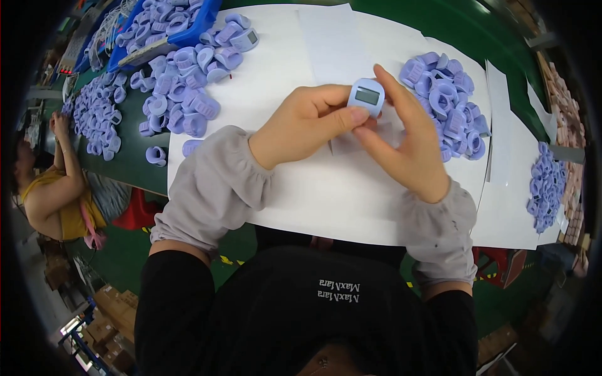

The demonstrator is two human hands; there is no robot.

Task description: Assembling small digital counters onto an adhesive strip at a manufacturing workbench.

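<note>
My left hand [301, 122] pinches a small lilac device with a grey display [365, 99], its thumb on the lower face and its fingers partly hidden behind. The display faces up toward me. Close around the device's right side is my right hand [407, 141], thumb and index finger spread apart; whether a fingertip touches the casing I cannot tell. A pile of similar lilac pieces [444, 103] lies just right of my right hand. Another pile [182, 94] is beyond my left forearm, and one lilac piece [192, 147] lies partly hidden beside my sleeve.
White sheets [313, 207] cover the table. A blue bin [204, 28] full of lilac pieces stands at the back left. More pieces [97, 119] lie on the green surface, where a co-worker [56, 194] sits. Another heap [547, 188] is at the far right.
</note>
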